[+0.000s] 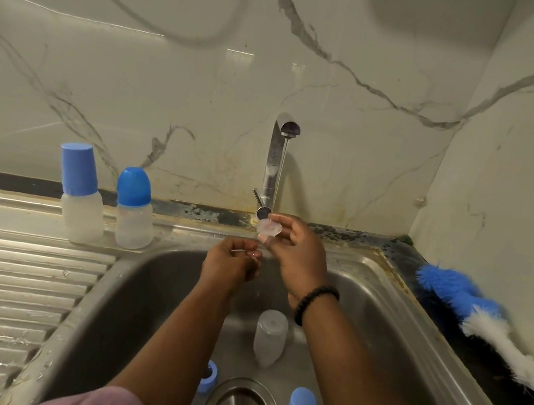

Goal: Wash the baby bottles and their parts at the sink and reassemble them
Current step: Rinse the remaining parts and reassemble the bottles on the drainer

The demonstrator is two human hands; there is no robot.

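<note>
Clear, soft, round-flanged bottle teat pinched in right grip beneath thin tap stream; left grip curled just below, contents unclear.

Blue-and-white bristle brush on the dark counter, marble-veined wall behind.

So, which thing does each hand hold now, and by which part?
The right hand pinches the clear teat by its flange rim, under the tap stream. The left hand pinches something thin; what it is cannot be told.
</note>
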